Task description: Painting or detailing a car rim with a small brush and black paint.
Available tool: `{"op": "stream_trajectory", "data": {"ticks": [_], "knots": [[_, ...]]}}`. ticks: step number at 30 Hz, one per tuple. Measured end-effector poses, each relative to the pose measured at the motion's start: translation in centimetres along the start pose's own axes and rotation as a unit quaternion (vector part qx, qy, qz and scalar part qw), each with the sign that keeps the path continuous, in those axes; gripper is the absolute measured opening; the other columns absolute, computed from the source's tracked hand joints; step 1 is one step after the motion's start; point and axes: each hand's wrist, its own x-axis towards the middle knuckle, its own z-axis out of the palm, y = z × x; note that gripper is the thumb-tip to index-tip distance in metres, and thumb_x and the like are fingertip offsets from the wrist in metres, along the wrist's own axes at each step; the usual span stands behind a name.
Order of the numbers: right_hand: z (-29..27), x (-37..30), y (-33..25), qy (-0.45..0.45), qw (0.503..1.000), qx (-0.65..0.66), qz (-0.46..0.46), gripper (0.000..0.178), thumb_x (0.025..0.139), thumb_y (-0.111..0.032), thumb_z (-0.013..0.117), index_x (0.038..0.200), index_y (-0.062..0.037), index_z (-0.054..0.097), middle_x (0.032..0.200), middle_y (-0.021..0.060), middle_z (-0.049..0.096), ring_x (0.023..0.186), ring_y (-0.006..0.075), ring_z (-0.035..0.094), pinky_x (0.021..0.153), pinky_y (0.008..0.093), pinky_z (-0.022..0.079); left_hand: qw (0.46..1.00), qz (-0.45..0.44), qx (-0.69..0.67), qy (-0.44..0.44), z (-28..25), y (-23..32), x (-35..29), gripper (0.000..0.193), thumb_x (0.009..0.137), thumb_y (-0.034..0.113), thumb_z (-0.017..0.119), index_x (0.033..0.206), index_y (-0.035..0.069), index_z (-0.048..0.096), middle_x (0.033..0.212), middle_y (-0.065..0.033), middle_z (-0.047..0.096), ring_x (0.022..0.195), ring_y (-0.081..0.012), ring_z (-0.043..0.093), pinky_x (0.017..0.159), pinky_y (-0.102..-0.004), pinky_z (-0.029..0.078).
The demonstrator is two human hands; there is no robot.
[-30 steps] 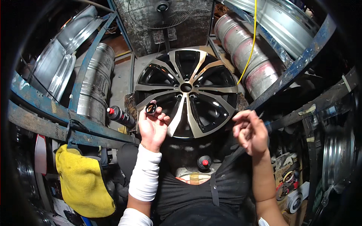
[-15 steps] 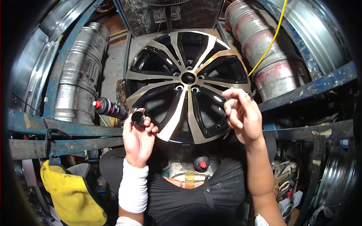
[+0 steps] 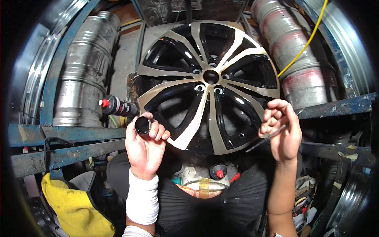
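Observation:
In my left hand [image 3: 146,152] sits a small round cup [image 3: 143,125], dark inside, held between thumb and fingers with its opening facing me. My right hand [image 3: 285,130] pinches a thin paintbrush [image 3: 257,146], its dark tip slanting down and left near the wheel's edge. Between and beyond my hands lies an alloy wheel [image 3: 192,127] with black recesses and bright machined spoke faces. Left of it, a dark bottle with a red cap [image 3: 118,106] lies tilted close to my left fingers. The brush tip appears apart from the wheel, over my dark trousers.
Blue metal rails [image 3: 87,135] run along both sides. Stacked silver rims [image 3: 85,71] stand at left, more rims with red smears [image 3: 298,59] at right. A yellow cable [image 3: 310,43] hangs there. A yellow cloth [image 3: 75,203] drapes at lower left; another red-capped bottle [image 3: 218,172] stands between my knees.
My view has shifted, so the wheel appears farther right and higher. My right hand has moved right and turned, bringing the brush into plain sight. My left hand still holds the cup.

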Motion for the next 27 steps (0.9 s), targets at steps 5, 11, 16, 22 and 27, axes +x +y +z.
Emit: {"op": "stream_trajectory", "data": {"ticks": [5, 11, 16, 22, 27], "knots": [[-0.1, -0.3, -0.1, -0.026, 0.993, -0.104, -0.058, 0.05, 0.108, -0.039, 0.031, 0.114, 0.0036, 0.057, 0.086, 0.0121, 0.063, 0.065, 0.0145, 0.06, 0.062, 0.0252, 0.05, 0.996, 0.069, -0.017, 0.049, -0.1, 1.0, -0.1, 0.033, 0.104, 0.033, 0.04, 0.106, 0.007, 0.059, 0.068, -0.0012, 0.041, 0.065, -0.0141, 0.039, 0.069, -0.0323, 0.037], [-0.9, -0.2, -0.7, 0.028, 0.977, -0.197, -0.075, 0.053, 0.108, -0.044, 0.029, 0.097, -0.0009, 0.058, 0.064, 0.0019, 0.053, 0.054, 0.0084, 0.048, 0.052, 0.0232, 0.043, 0.992, 0.115, -0.042, -0.003, -0.2, 2.6, -0.8, 0.028, 0.104, 0.028, 0.044, 0.107, 0.006, 0.062, 0.07, 0.0, 0.038, 0.066, -0.0131, 0.037, 0.068, -0.0308, 0.036], [-1.7, -0.2, -1.8, 0.084, 0.975, -0.196, -0.059, 0.056, 0.109, -0.046, 0.03, 0.083, -0.0036, 0.057, 0.055, -0.0033, 0.042, 0.045, 0.0047, 0.037, 0.044, 0.0212, 0.034, 0.995, 0.095, -0.009, -0.024, -0.4, 1.8, -0.7, 0.024, 0.106, 0.024, 0.041, 0.107, 0.005, 0.056, 0.071, -0.0005, 0.038, 0.065, -0.0135, 0.037, 0.068, -0.0307, 0.036], [-1.6, 0.0, -1.5, 0.072, 0.983, -0.162, -0.055, 0.052, 0.11, -0.041, 0.033, 0.082, -0.0041, 0.055, 0.053, -0.0029, 0.042, 0.044, 0.0057, 0.038, 0.045, 0.022, 0.037, 0.997, 0.071, 0.011, -0.011, 0.4, 0.8, -0.8, 0.025, 0.107, 0.027, 0.039, 0.104, 0.007, 0.053, 0.072, -0.001, 0.039, 0.065, -0.0136, 0.037, 0.068, -0.0308, 0.036], [-1.5, 0.0, -1.0, 0.063, 0.984, -0.152, -0.064, 0.052, 0.109, -0.041, 0.033, 0.079, -0.0045, 0.053, 0.058, 0.0001, 0.045, 0.045, 0.007, 0.039, 0.046, 0.0237, 0.039, 0.998, 0.057, 0.018, -0.002, 1.1, 0.1, -0.6, 0.028, 0.107, 0.031, 0.039, 0.103, 0.008, 0.055, 0.071, 0.0001, 0.038, 0.064, -0.0127, 0.037, 0.067, -0.0301, 0.035]]}}
